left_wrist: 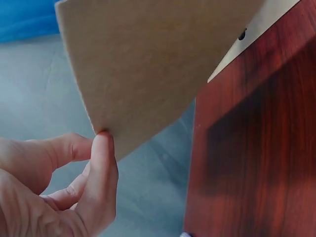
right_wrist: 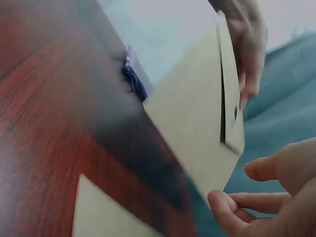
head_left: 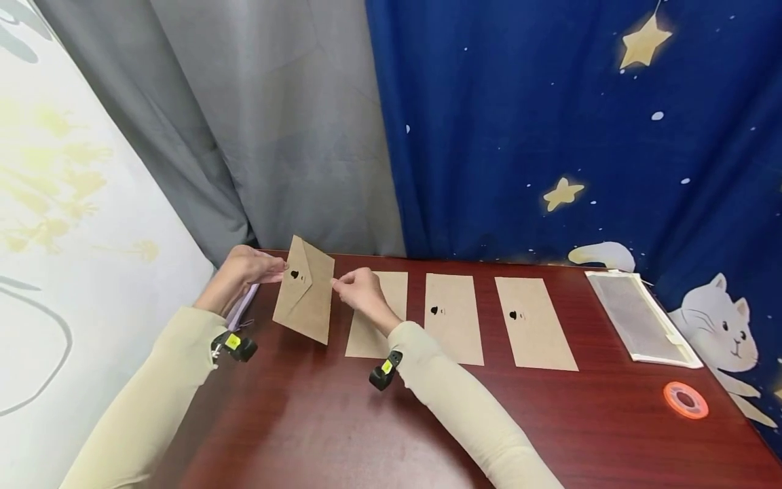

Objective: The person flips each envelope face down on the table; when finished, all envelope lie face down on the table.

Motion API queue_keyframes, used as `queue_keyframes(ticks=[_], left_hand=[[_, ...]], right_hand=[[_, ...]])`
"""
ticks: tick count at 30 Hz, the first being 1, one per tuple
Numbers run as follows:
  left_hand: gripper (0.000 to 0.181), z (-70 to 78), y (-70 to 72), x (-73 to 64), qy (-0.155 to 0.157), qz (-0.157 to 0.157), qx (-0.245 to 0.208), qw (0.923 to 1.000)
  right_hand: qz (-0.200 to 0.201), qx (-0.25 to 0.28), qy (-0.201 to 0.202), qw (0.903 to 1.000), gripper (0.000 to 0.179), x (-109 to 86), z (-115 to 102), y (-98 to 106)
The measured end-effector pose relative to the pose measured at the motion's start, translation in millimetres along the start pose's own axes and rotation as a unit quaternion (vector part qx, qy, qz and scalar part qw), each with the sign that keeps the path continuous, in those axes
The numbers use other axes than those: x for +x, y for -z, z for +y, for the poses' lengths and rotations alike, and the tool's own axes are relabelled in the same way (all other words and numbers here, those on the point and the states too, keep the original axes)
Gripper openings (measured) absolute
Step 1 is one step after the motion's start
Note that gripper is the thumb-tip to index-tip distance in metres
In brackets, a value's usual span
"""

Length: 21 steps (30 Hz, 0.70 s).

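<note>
A brown kraft envelope (head_left: 308, 292) with a pointed flap and a small black hat print is held up tilted above the table's left part. My left hand (head_left: 250, 265) pinches its left edge; in the left wrist view, thumb and index finger (left_wrist: 103, 158) meet at a corner of the envelope (left_wrist: 143, 64). My right hand (head_left: 362, 292) is at the opposite edge. In the right wrist view the right hand's (right_wrist: 276, 192) fingertips touch the envelope's (right_wrist: 192, 103) corner, while the thumb stands apart from it. The flap is slightly lifted from the body there.
Three similar envelopes lie in a row: one (head_left: 391, 292) partly behind my right hand, then a middle one (head_left: 455, 333) and a right one (head_left: 540, 333). A white-edged mesh pouch (head_left: 641, 316) and an orange ring-shaped roll (head_left: 685, 401) lie at right. Something purple (head_left: 241, 307) sits behind my left wrist.
</note>
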<state>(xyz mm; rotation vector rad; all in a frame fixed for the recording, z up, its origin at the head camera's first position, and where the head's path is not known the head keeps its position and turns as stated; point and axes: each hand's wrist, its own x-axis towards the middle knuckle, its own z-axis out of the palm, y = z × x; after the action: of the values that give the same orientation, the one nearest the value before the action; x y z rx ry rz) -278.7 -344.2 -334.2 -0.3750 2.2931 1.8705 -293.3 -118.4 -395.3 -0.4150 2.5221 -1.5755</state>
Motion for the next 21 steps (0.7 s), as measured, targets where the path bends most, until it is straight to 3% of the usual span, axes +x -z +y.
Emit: queue_keyframes(ticks=[2,7,10,15,18,21], left_hand=[[0.029,3.9,-2.4,-2.3,-0.006,0.004,0.006,1.0000],[0.035,10.8,-12.7,-12.8,-0.060,0.039,0.026,0.9971],[0.037,12.4,-18.3,-15.7,-0.086,0.061,0.052,0.9930],[0.032,10.8,-25.4,-14.9,-0.096,0.102,0.094,0.9857],[0.026,11.4,-29.7,-17.1,-0.114,0.140,0.163,0.9700],[0.021,14.8,-34.1,-18.8,-0.129,0.183,0.239,0.9447]], right_hand=[[0.015,-0.063,0.059,0.9961,0.025,-5.5,-12.8,-1.8],[0.022,-0.106,0.151,0.9826,0.027,-20.1,-46.3,-13.0],[0.027,-0.141,0.165,0.9758,0.033,-25.1,-58.3,-20.4],[0.049,-0.212,0.163,0.9623,0.042,-27.1,-62.4,-31.6],[0.075,-0.244,0.168,0.9524,0.043,-27.2,-61.8,-35.5],[0.106,-0.271,0.174,0.9407,0.035,-26.8,-61.5,-37.4]])
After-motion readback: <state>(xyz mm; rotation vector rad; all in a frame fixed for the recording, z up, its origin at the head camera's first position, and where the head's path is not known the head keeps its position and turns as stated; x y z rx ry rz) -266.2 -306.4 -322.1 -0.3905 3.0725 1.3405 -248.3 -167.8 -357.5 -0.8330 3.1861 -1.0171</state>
